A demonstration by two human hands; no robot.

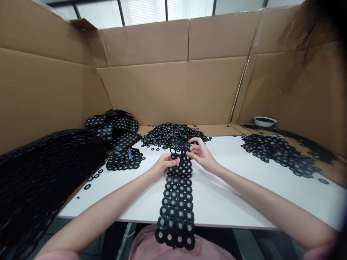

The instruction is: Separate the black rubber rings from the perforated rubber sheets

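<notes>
Sheet of rings (178, 195), pinched by the left hand (163, 165), thumb uppermost; the right hand (204, 156) curls alongside, its grip unclear.

1. The left arm (116, 198) reaches forward and in.
2. The left hand (162, 166) pinches, with its thumb (173, 163) on top.
3. The right arm (257, 189) reaches forward and in too.
4. The right hand (204, 156) has bent fingers (195, 147) apart from its thumb.

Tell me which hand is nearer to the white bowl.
Right. The right hand is left of the white bowl and nearer the viewer; the left hand, gripping the black strip, lies farther left.
</notes>
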